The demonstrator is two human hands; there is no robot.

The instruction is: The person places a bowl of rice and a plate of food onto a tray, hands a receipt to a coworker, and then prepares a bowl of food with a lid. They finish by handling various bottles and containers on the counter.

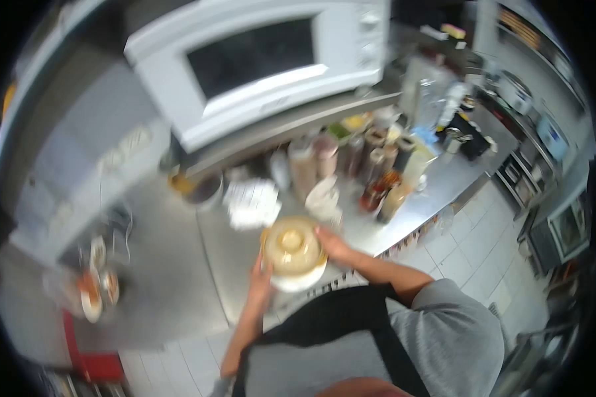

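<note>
A yellowish-tan lidded casserole dish (288,255) with a round knob is between my two hands, close to the counter's front edge. Beneath it a white plate (301,281) shows on the near side. My left hand (261,276) is closed at the dish's left side, and my right hand (332,243) grips the right side by its rim. The undersides of both hands are hidden, and the view is slightly blurred. Just behind the dish lie a pile of white papers (251,203) and a pale, whitish object (322,198) that I cannot make out.
A steel counter (165,264) runs across. Several bottles and jars (377,155) stand at its back right, below a white microwave (258,63) on a shelf. A pot (205,190) sits behind the papers. Several containers (93,294) are at the far left.
</note>
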